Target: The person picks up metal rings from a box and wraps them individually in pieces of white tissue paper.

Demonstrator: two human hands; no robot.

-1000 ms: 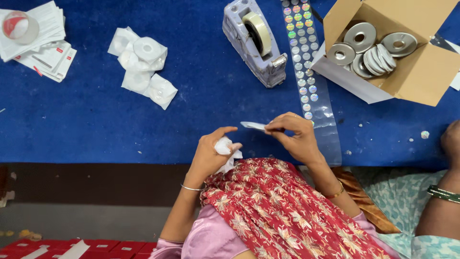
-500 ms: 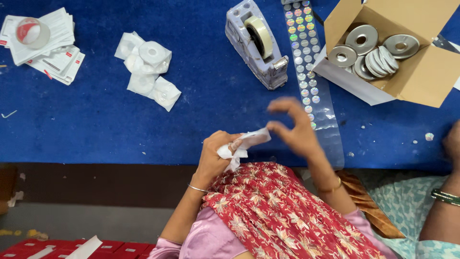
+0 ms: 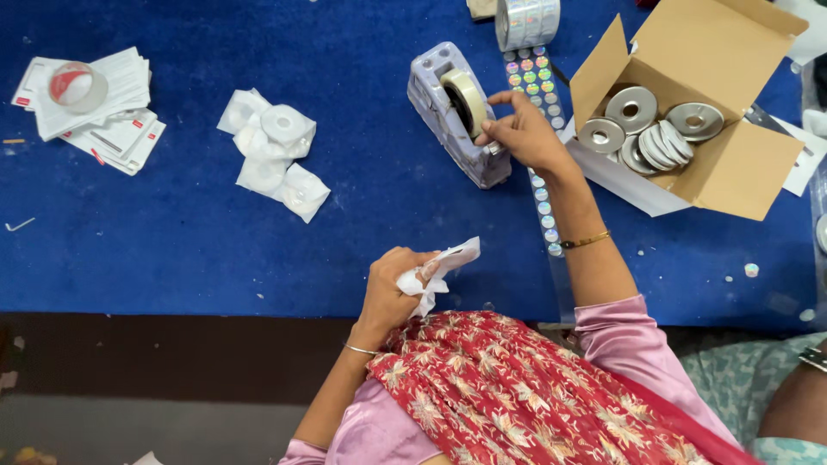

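Head view: a small white paper packet [image 3: 438,269] sits pinched in the left hand [image 3: 392,288] at about 6 o'clock, just over the near edge of the blue worktop [image 3: 362,198]. Half a second earlier both hands met at this packet; now the right hand [image 3: 521,133] has left it and stretched up to 1 o'clock, onto the grey tape dispenser [image 3: 452,116]. The packet itself has barely shifted.

The left hand's grip is clamped on the packet, fingers curled, thumb on top, one folded end jutting toward 2 o'clock. The right arm runs nearly straight from a pink sleeve, a thin bangle at the wrist. Its fingertips [image 3: 493,131] are drawn together at the dispenser's cutting end, beside the tape roll [image 3: 465,101]; whether they hold tape cannot be told.

Under the right forearm lies a strip of shiny round stickers [image 3: 544,191], running from a sticker roll [image 3: 527,21] at 12 o'clock. At 2 o'clock an open cardboard box [image 3: 758,164] holds metal discs [image 3: 642,129]. At 10 o'clock rests a pile of wrapped white packets [image 3: 274,153], and farther toward 9 o'clock a stack of printed slips [image 3: 121,120].
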